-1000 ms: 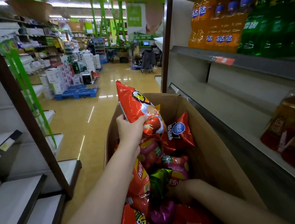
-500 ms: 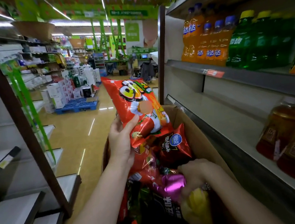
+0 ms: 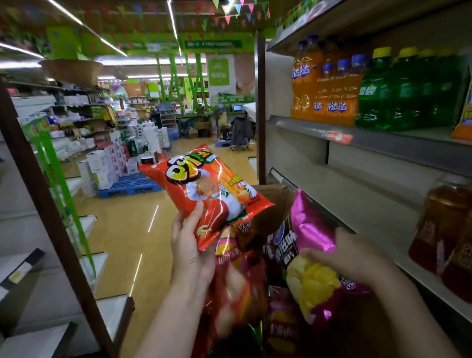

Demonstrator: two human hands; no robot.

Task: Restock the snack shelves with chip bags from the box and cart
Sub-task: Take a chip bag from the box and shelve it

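My right hand (image 3: 348,257) grips shiny pink-and-black chip bag (image 3: 313,246) with yellow crisps printed on it; more bags heaped below, blurred. My left hand (image 3: 190,247) pinches bottom corner of glossy orange-red snack bag (image 3: 207,189), lifted above brown cardboard box (image 3: 270,201). Grey metal shelf (image 3: 371,196) beside box bare: stocking barely started, judging by that. One red bag reads Lay's; other print Chinese, unreadable.

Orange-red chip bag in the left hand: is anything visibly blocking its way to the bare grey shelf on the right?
Nothing visible does. The left hand holds the orange-red chip bag above the cardboard box; the bare grey shelf beside it lies open, with amber bottles only nearer the camera.
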